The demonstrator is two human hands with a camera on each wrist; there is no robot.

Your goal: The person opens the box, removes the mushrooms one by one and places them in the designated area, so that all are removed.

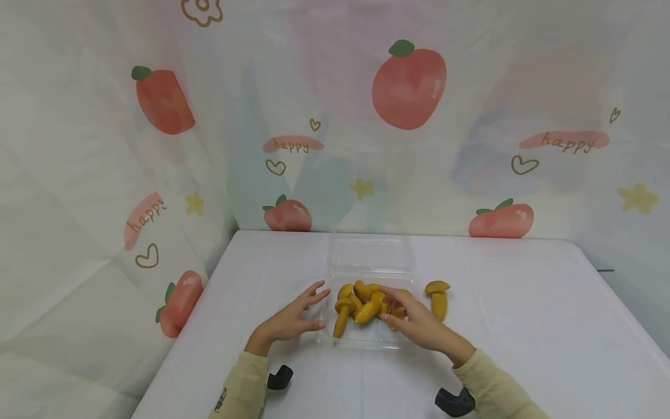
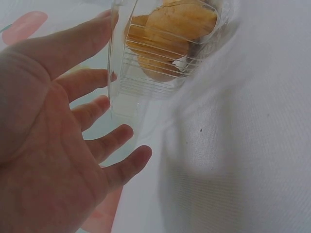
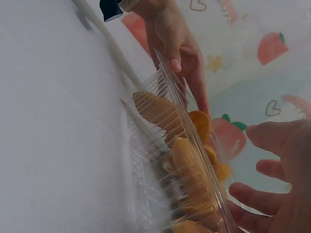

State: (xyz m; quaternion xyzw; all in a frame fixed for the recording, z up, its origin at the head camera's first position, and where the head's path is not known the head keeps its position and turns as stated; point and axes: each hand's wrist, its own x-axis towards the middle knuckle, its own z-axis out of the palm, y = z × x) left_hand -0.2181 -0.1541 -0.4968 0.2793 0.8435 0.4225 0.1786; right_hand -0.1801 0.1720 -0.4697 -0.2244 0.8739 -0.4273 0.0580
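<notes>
A clear plastic clamshell box (image 1: 366, 339) holds several yellow-brown mushrooms (image 1: 369, 309), its lid (image 1: 371, 254) folded back behind it. At the box's left rim is my left hand (image 1: 290, 317), fingers spread; in the left wrist view the thumb and nearest fingertips overlap the ribbed wall. My right hand (image 1: 423, 326) is over the right side of the box, fingers apart and partly hiding the mushrooms there. Nothing shows between its fingers in the right wrist view. One more mushroom (image 1: 438, 301) lies on the table outside the box, to the right.
A white cloth covers the table (image 1: 497, 326). Behind and to the left hangs a printed curtain (image 1: 335, 87) with red fruit and "happy" lettering. Dark curved pieces (image 1: 454, 402) show beside both wrists.
</notes>
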